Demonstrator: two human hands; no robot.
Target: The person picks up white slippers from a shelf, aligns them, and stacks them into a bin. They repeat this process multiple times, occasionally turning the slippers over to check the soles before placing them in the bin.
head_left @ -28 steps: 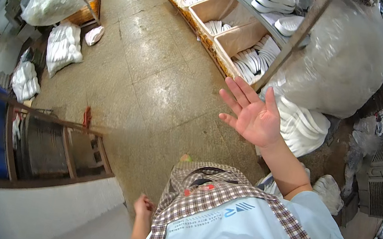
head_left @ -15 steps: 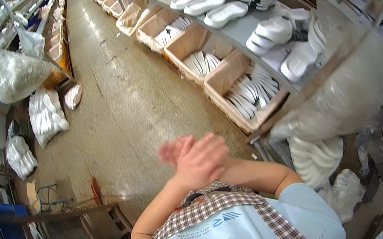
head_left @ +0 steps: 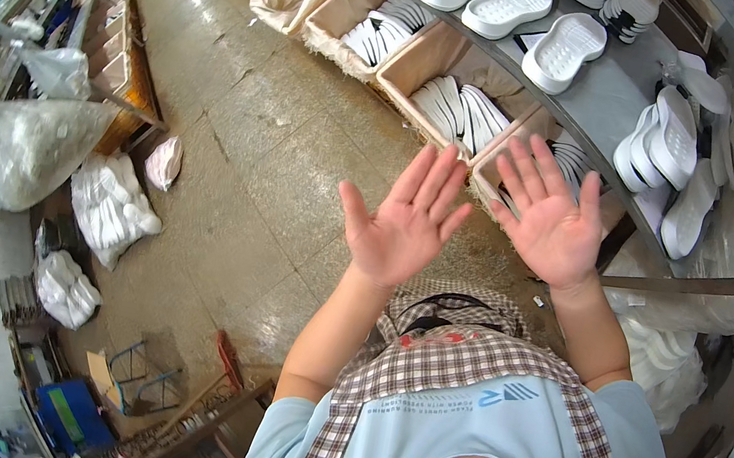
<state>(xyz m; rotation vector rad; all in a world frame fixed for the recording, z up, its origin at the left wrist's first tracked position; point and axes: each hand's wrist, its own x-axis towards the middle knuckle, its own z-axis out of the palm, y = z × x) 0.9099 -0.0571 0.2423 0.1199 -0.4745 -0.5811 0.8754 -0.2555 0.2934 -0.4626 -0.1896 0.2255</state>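
Note:
My left hand (head_left: pixel 404 223) is raised in front of me, palm up, with its fingers spread and nothing in it. Beside it on the right, my right hand (head_left: pixel 555 220) is also bare, palm showing and fingers wide apart. The two hands do not touch each other. Beyond the right hand, bins (head_left: pixel 400 76) of white shoe soles (head_left: pixel 474 117) stand under a grey shelf (head_left: pixel 594 92). White soles (head_left: pixel 564 52) lie on that shelf, some single and some stacked (head_left: pixel 661 142). Part of one bin is hidden behind my right hand.
A brown tiled floor (head_left: pixel 230 177) runs along the bins. On the left are a rack with a clear plastic bag (head_left: pixel 41 145) and filled white sacks (head_left: pixel 111 210) on the floor. A blue-framed cart (head_left: pixel 143 376) stands lower left; plastic-wrapped bundles (head_left: pixel 670 362) lie at right.
My hands were clasped together and blurred low in front of me; now they are apart, raised and opened with palms showing. The view has shifted, bringing the shelf closer.

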